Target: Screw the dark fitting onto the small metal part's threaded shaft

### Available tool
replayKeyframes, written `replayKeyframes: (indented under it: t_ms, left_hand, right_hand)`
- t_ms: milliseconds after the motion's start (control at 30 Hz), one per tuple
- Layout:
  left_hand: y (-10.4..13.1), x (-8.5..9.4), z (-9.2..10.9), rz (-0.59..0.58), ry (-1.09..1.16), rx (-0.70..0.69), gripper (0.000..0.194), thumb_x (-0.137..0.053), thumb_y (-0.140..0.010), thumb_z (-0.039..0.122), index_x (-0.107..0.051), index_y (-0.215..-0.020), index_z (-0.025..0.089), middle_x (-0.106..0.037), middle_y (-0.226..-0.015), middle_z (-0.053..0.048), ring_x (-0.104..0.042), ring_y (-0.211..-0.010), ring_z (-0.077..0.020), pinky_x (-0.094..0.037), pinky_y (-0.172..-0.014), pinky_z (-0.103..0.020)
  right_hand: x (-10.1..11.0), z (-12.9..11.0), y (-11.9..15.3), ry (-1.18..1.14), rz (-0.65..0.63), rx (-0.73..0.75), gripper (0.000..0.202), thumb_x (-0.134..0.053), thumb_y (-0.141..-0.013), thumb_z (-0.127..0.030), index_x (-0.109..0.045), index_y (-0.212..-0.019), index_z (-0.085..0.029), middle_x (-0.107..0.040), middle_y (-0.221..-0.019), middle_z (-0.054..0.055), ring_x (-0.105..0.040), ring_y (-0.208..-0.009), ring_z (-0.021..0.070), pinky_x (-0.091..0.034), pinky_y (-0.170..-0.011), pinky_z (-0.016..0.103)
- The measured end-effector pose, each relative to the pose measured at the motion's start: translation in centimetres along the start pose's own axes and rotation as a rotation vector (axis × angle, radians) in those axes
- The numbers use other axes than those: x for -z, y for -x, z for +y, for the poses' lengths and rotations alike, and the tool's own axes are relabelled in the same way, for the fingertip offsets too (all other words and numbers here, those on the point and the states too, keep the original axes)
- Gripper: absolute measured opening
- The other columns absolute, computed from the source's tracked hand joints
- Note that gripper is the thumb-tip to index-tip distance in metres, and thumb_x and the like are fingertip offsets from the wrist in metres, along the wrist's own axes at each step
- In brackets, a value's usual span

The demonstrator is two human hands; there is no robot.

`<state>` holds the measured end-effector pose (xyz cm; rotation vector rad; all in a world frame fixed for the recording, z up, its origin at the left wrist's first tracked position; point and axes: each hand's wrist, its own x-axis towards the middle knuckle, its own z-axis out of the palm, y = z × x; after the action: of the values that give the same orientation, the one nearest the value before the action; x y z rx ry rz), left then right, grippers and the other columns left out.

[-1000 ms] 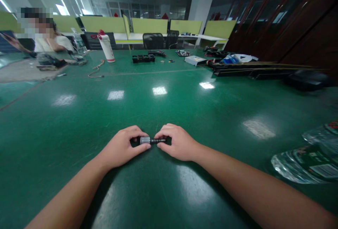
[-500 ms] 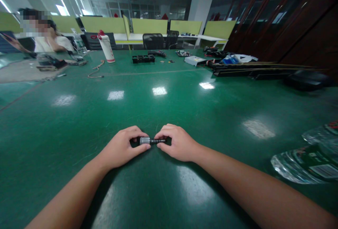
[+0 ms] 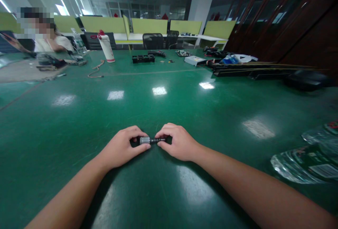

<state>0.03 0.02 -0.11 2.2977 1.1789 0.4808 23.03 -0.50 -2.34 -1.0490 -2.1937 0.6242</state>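
A small motor (image 3: 145, 140) with a silver cylindrical body lies sideways just over the green table (image 3: 158, 112). From its right end runs a thin dark ridged shaft (image 3: 156, 140); whether this is a coil or a thread is too small to tell. My left hand (image 3: 124, 148) is closed on the silver body, thumb in front and fingers behind. On the other side, my right hand (image 3: 176, 142) pinches around the shaft with thumb and fingertips, the shaft's tip showing inside the curl of the hand.
Clear plastic bottles (image 3: 303, 163) lie at the right edge. Long black rails (image 3: 243, 69), a silver box (image 3: 194, 60) and a black bracket (image 3: 143, 59) sit toward the back. A white bottle (image 3: 106, 48) stands near a cable (image 3: 96, 70). Another person (image 3: 44, 42) sits far left.
My right thumb and fingertips have shifted very slightly on the shaft. My left hand and the motor stay in place. The seated person's head has moved slightly left.
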Motion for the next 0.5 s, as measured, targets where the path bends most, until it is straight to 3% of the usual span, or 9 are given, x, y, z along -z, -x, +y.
replayKeyframes:
  t_ms: [200,500]
  left_hand:
    - [-0.11,0.02,0.06,0.0,-0.002,0.012,0.026,-0.065,-0.085,0.043,-0.072,-0.099,0.022,-0.066,-0.089,-0.002,-0.059,-0.079,-0.017,-0.045,-0.072,-0.028]
    - [-0.11,0.06,0.22,0.012,-0.017,0.053,0.028,-0.063,-0.085,0.045,-0.071,-0.095,0.02,-0.066,-0.087,-0.003,-0.059,-0.077,-0.0176,-0.046,-0.07,-0.029]
  right_hand:
    - [0.13,0.0,0.01,0.044,0.014,-0.049,0.013,-0.069,-0.077,-0.011,-0.071,-0.088,-0.019,-0.068,-0.084,0.002,-0.058,-0.083,0.0167,-0.044,-0.078,0.031]
    - [0.48,0.53,-0.1,0.19,0.104,-0.249,0.017,-0.064,-0.075,-0.01,-0.071,-0.087,-0.021,-0.068,-0.084,0.002,-0.058,-0.082,0.0175,-0.042,-0.074,0.031]
